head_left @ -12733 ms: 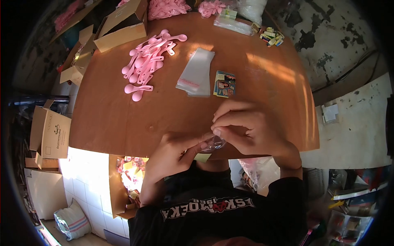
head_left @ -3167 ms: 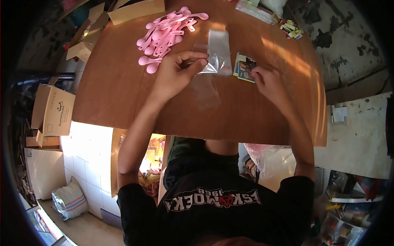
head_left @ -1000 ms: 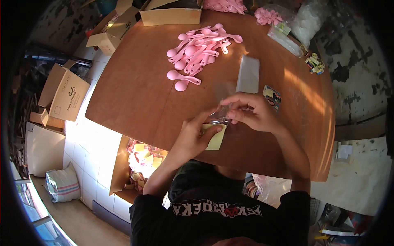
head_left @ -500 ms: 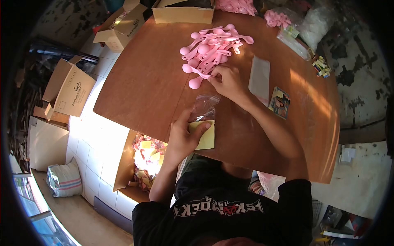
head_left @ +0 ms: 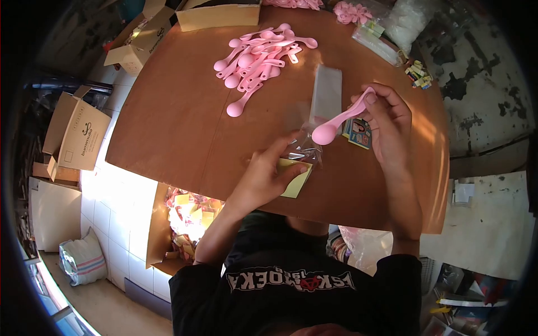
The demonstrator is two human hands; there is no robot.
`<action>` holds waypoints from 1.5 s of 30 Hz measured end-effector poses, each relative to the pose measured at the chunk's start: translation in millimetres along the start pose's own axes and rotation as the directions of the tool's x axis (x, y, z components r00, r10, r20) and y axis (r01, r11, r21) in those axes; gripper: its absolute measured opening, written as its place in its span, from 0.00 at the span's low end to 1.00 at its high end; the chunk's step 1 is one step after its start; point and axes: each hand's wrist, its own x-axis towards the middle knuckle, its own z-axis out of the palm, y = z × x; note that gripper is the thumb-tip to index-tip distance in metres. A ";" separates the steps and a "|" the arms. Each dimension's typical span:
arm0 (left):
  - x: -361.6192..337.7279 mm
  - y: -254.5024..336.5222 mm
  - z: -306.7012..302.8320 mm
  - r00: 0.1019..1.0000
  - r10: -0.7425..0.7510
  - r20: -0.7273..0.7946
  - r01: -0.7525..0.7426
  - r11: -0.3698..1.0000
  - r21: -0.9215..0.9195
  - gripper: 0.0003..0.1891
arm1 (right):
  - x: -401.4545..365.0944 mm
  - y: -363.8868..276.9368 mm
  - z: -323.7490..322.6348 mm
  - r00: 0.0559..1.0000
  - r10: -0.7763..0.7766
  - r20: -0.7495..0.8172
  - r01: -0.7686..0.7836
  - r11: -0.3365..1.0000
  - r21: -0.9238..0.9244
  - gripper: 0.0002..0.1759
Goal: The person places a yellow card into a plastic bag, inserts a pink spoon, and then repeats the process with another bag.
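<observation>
My right hand [head_left: 386, 115] grips a pink spoon [head_left: 341, 119] by its handle, the round bowl pointing left and down. My left hand [head_left: 269, 173] pinches a clear plastic bag [head_left: 307, 150] with a yellow card [head_left: 297, 178] at its lower end, close to the table's near edge. The spoon's bowl is just above and right of the bag's upper end. A pile of pink spoons [head_left: 263, 59] lies farther back on the table. Behind the held spoon are a stack of clear bags [head_left: 327, 92] and some printed cards [head_left: 358, 134], partly covered by the spoon and right hand.
On the brown table [head_left: 168, 112], an open carton [head_left: 218, 17] stands at the back left. More pink items [head_left: 352, 12], plastic bags [head_left: 412, 25] and small yellow boxes [head_left: 418, 75] lie at the back right. Below the left edge, a box [head_left: 159, 229] holds packed pieces.
My right hand has lifted a pink spoon off the pile and carried it right and toward me. My left hand still holds the bag and card, now tilted. The view has shifted.
</observation>
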 end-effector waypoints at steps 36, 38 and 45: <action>0.1 25.5 42.5 0.977 0.070 0.201 -0.155 0.880 0.449 0.26 | -59.1 5.4 -5.9 0.702 -0.390 0.596 0.683 0.131 -0.719 0.09; -0.1 28.7 42.9 0.964 0.079 0.253 -0.177 0.902 0.394 0.26 | -57.9 5.1 -11.7 0.769 -0.366 0.525 0.635 0.341 -0.693 0.09; -5.1 44.0 37.3 0.957 0.150 0.247 -0.199 0.961 0.189 0.27 | -49.9 -18.1 -43.4 0.963 -0.172 0.207 0.214 0.955 -0.203 0.07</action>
